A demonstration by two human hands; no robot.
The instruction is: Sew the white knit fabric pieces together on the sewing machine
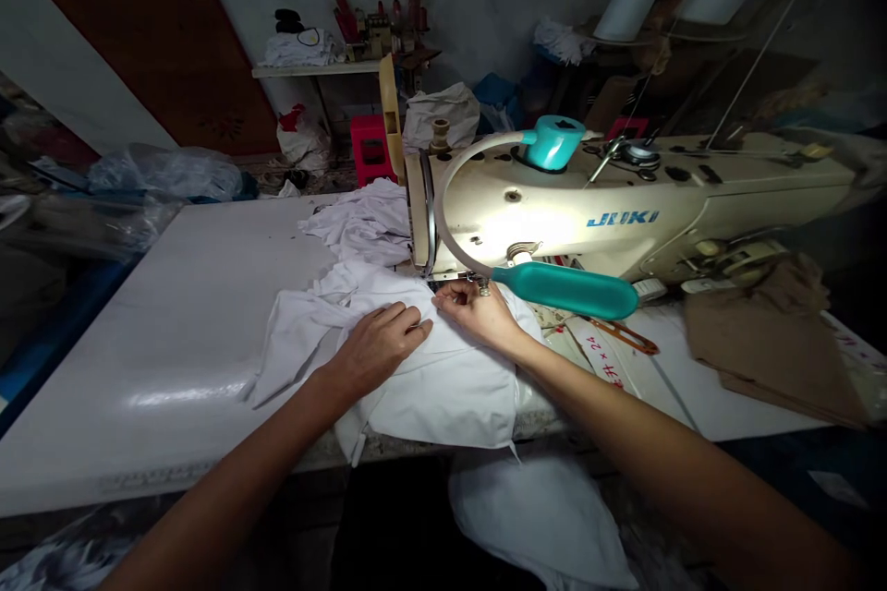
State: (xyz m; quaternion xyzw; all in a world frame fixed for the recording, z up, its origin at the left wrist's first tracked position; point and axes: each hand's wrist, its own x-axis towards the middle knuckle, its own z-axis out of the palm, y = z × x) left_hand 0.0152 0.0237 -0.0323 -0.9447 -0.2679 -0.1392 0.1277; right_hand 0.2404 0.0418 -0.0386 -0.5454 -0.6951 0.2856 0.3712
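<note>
Right grip (478, 309): pinching white cloth (443, 397) close beside the sewing machine (547, 212)
Left grip (381, 342): curled on the white cloth; pinch, cannot tell
Risk: nearby fingertips could get nicked; loose folds may bunch
White cloth: soft, rumpled
Sewing machine: hard, rounded, cream
Table (173, 295): smooth, glossy

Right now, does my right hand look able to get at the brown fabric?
Probably yes: the brown fabric lies to the right of your forearm, its near side uncovered. Your right hand would first have to leave the white fabric.
</note>
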